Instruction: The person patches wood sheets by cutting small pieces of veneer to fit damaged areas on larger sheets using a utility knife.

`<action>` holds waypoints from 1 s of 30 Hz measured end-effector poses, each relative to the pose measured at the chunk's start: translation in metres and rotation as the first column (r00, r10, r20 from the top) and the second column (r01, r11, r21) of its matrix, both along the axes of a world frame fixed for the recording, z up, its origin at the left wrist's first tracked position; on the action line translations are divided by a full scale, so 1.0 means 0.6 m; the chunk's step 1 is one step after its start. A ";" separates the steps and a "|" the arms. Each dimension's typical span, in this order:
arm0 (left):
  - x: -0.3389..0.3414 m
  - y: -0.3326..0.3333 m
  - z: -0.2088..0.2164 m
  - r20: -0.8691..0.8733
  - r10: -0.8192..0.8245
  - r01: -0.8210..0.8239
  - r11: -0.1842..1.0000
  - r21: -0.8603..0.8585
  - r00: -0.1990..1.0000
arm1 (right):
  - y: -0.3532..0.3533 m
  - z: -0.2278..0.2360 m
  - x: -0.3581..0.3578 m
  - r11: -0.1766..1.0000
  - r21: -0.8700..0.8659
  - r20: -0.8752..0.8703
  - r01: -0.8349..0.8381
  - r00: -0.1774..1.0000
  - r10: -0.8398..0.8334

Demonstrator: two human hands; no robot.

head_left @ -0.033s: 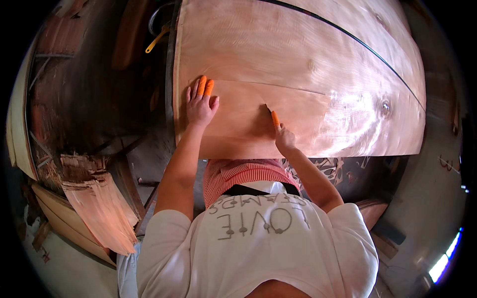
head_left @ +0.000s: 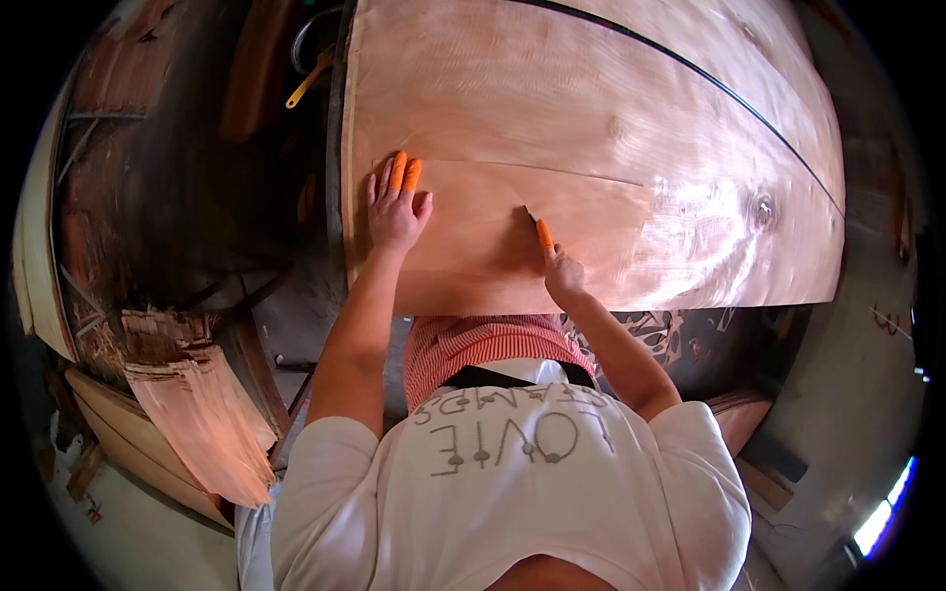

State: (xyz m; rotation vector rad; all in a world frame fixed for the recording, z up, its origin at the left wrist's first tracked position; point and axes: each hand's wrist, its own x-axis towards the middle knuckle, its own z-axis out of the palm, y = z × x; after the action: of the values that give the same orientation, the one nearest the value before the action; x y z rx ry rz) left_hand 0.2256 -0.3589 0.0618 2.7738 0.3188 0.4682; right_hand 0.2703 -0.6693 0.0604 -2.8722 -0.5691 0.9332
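A large pale wood veneer sheet [head_left: 532, 98] lies in front of me, with a rectangular veneer piece [head_left: 473, 222] flat on its near part. My left hand [head_left: 396, 219] rests flat near the left end of that piece, fingers spread and pointing away; two of them wear orange finger covers. In my right hand [head_left: 563, 274] is a slim, dark-bladed knife [head_left: 529, 213], its tip at the middle of the piece. An orange cover is on the index finger stretched along the knife. My palm hides the handle.
A dark cord or strip [head_left: 680, 61] curves across the far part of the sheet. Beyond the left edge hangs a yellow-handled tool [head_left: 296, 97]. Torn veneer strips [head_left: 202, 414] are piled at lower left. Cut scraps [head_left: 655, 335] lie below the near edge.
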 end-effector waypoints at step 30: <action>-0.006 0.004 -0.010 -0.032 0.008 -0.008 1.000 0.019 0.999 | 0.022 0.076 0.225 0.943 0.294 0.333 -0.159 0.941 0.055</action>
State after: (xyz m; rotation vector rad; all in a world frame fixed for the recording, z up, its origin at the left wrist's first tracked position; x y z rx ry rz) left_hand 0.2217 -0.3564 0.0556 2.8022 0.3347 0.4313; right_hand 0.4053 -0.6561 0.1060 -2.7258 -0.8265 0.3348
